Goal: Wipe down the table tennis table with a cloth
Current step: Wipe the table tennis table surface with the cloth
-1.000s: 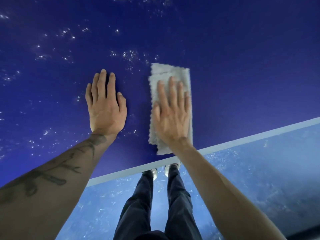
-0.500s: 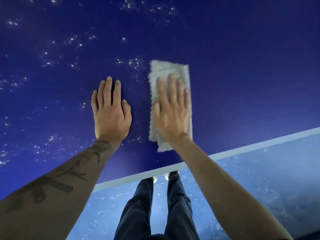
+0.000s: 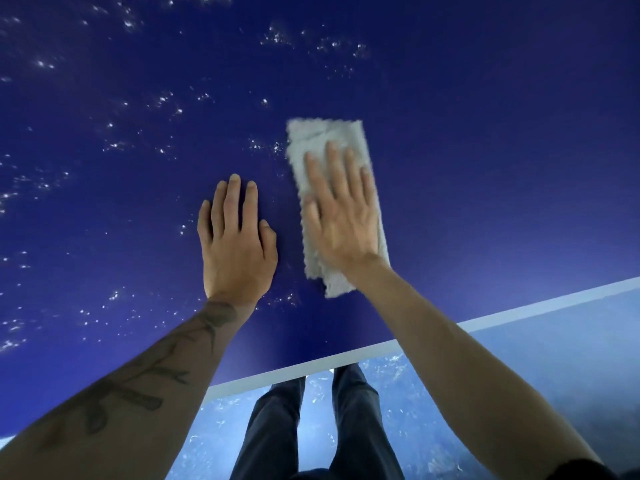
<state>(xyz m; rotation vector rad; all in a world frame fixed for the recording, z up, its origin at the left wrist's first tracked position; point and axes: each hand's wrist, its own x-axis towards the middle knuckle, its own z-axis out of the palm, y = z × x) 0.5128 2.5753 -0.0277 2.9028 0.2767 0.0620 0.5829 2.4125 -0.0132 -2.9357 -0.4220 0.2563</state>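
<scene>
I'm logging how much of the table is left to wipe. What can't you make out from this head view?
- Table: cut off by the top, left and right frame edges, so the net and far end are unseen.
- Surface under the cloth, right hand and left hand: covered by them.
- White specks: too small to tell droplets from dust.
- Feet: hidden behind the table's white edge.

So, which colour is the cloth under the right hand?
Pale grey; the cloth lies on the dark blue table, seen in the head view.
</scene>
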